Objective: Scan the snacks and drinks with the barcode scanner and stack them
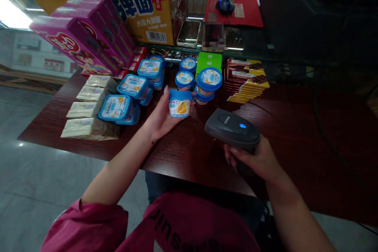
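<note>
My left hand (163,120) is closed around a small pudding cup (180,104) with a blue lid and a fruit picture on its side. The cup is held just above the dark wooden table. In my right hand (261,157) is a black barcode scanner (232,128) with a lit blue light on top; its head points left, towards the cup. Behind the cup, round blue-lidded tubs (209,78) stand in stacks. Left of my left hand sit square blue-lidded tubs (116,107), also stacked.
Cream-coloured packs (84,128) line the table's left side near purple boxes (88,35). A large carton (141,12) stands behind. Chocolate packs (245,78) and a green box (209,63) lie at the back. A phone (189,33) and a mouse (225,5) rest on the glass counter.
</note>
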Demonstrator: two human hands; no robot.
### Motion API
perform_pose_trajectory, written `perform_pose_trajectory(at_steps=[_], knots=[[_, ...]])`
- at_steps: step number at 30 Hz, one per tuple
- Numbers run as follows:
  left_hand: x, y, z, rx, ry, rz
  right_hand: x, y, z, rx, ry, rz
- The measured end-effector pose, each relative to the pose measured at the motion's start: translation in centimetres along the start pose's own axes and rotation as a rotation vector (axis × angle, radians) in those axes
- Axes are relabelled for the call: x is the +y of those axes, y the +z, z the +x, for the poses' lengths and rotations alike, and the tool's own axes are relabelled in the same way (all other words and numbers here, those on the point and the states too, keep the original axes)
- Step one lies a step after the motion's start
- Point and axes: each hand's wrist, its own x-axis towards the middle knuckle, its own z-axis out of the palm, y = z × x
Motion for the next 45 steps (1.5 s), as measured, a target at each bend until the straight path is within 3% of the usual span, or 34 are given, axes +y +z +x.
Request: perform_pose_trajectory(at_steps=[4, 8, 15, 21, 30, 39, 45], knots=[[-0.8, 0.2, -0.1, -0.012, 0.027, 0.028, -0.3, 0.3, 0.1, -0.018, 0.03, 0.018], [-0.9, 0.0, 0.0, -0.093, -0.06, 0.021, -0.1, 0.3, 0.1, -0.006, 0.017, 0.004], [-0.8, -0.4, 0.2, -0.025, 0.011, 0.106, -0.1, 0.2, -0.1, -0.016, 0.002, 0.012], [-0.7, -0.4, 0.2, -0.056, -0.07, 0.063, -0.4, 0.3, 0.1, -0.005, 0.025, 0.015], [-1.5, -0.3, 0.4, -0.042, -0.075, 0.041, -0.9, 0.5, 0.3, -0.005, 0.014, 0.01], [-1.2, -0.5, 0.8, -0.083, -0.203, -0.058, -1.6, 0.6, 0.3, 0.009, -0.004, -0.038], [-1.9, -0.7, 1.0, -0.085, -0.202, -0.029, -2.2, 1.1, 0.6, -0.02, 0.006, -0.059]])
